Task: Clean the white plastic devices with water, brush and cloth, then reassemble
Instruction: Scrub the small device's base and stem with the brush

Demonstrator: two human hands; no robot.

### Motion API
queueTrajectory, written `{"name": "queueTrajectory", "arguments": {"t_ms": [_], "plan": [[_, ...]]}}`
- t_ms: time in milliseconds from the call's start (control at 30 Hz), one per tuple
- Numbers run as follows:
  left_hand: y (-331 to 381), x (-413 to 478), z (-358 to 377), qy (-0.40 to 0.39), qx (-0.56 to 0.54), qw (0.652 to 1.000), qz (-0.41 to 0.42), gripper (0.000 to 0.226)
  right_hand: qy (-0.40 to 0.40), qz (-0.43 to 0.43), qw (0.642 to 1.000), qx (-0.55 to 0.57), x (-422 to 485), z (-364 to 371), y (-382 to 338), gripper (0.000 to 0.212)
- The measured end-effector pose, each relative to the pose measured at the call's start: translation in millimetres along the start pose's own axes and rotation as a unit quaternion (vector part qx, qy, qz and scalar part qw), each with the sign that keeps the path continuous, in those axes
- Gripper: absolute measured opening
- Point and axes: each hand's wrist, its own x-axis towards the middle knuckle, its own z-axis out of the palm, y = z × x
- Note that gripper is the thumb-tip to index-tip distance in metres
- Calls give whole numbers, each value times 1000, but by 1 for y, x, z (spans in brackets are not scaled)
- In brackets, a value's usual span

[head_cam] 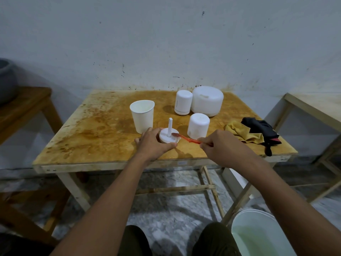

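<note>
A round white device base (168,138) with an upright white stem (170,126) sits near the table's front edge. My left hand (154,145) curls round its left and front side. My right hand (222,147) pinches the handle of an orange toothbrush (186,138), whose bristle head lies on top of the base beside the stem. A white cover (198,126) stands just right of the base. Further back stand a small white device (183,102) and a large white device (207,101).
A white paper cup (142,116) stands left of the base. A yellow cloth (242,133) and a black cloth (262,132) lie at the right of the wooden table (92,130). A white bucket of water (258,235) sits on the floor at my right knee.
</note>
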Motion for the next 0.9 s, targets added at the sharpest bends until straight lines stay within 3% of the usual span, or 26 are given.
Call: {"name": "queueTrajectory", "arguments": {"t_ms": [200,400,533,700,900], "plan": [[1,0,1,3,-18,1000,-9,78,-12,-12,1000,-17,1,-5,-8,29],[0,-1,1,7,-35,999,-2,68,29,-16,999,-28,5,27,-26,30],[1,-1,0,11,-32,999,-6,76,-9,-8,1000,-4,3,17,-16,30],[1,-2,-2,2,-33,999,-4,76,9,-26,999,-41,4,20,-13,32],[4,-2,-6,-22,-27,999,-7,78,-10,10,1000,13,0,-2,9,33]]}}
